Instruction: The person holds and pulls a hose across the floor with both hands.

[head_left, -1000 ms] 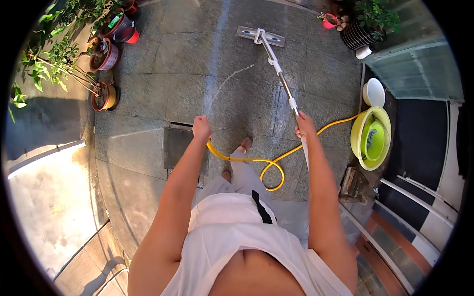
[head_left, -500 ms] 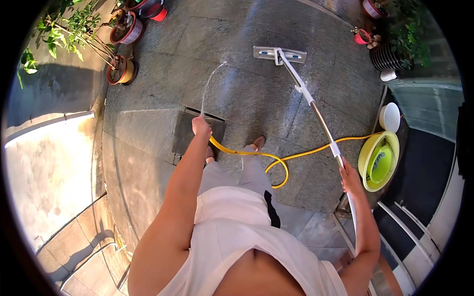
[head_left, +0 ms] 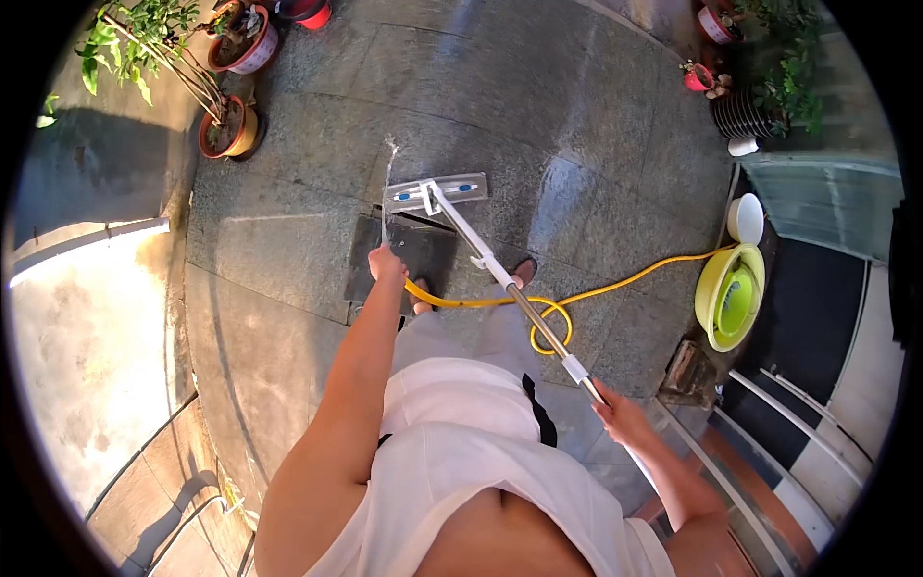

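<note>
My left hand [head_left: 386, 263] is closed around the end of a yellow hose [head_left: 635, 279], and a thin stream of water [head_left: 386, 188] shoots forward from it. My right hand [head_left: 615, 415] grips the pole of a flat mop [head_left: 457, 189]. The mop's rectangular head lies on the wet stone floor, close to the water stream and just beyond a dark square floor cover [head_left: 370, 264]. Behind the mop pole, the hose makes a loop near my feet and runs off to the right.
Potted plants [head_left: 229, 128] line the left wall, with more pots [head_left: 699, 77] at the far right. On the right stand a yellow-green basin [head_left: 706, 298] with a green one inside and a white bucket [head_left: 746, 219]. A white railing [head_left: 798, 413] is at the lower right.
The mop head has moved left and closer to me, toward the water stream. My right hand has come inward and down with the pole. My left hand stays nearly in place.
</note>
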{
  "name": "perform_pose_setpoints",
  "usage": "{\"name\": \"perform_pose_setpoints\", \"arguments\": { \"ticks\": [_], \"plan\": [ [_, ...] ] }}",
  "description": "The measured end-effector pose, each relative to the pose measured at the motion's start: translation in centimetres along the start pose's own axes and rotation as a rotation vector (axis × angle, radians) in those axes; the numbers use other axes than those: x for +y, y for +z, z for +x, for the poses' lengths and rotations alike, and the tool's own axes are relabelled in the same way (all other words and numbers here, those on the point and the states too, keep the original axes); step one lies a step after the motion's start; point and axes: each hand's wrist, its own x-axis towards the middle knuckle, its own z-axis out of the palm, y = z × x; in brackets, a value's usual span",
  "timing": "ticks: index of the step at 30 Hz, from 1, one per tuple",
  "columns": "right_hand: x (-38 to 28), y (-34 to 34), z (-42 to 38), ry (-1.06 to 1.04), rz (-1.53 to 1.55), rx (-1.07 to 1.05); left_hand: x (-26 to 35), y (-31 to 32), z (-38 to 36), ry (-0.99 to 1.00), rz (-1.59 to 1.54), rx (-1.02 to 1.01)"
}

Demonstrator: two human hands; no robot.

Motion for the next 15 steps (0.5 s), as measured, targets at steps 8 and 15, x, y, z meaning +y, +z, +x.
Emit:
{"name": "perform_pose_setpoints", "arguments": {
  "ticks": [8,15],
  "plan": [
    [-15.1,6.3,12.6,0.070,0.590,-0.160,3.3,-7.0,4.2,0.062,-0.100,-0.099],
    [-28.6,9.6,24.5,-0.190,0.480,-0.076,7.8,-9.4,5.2,0.114,-0.084,-0.102]
  ]
}}
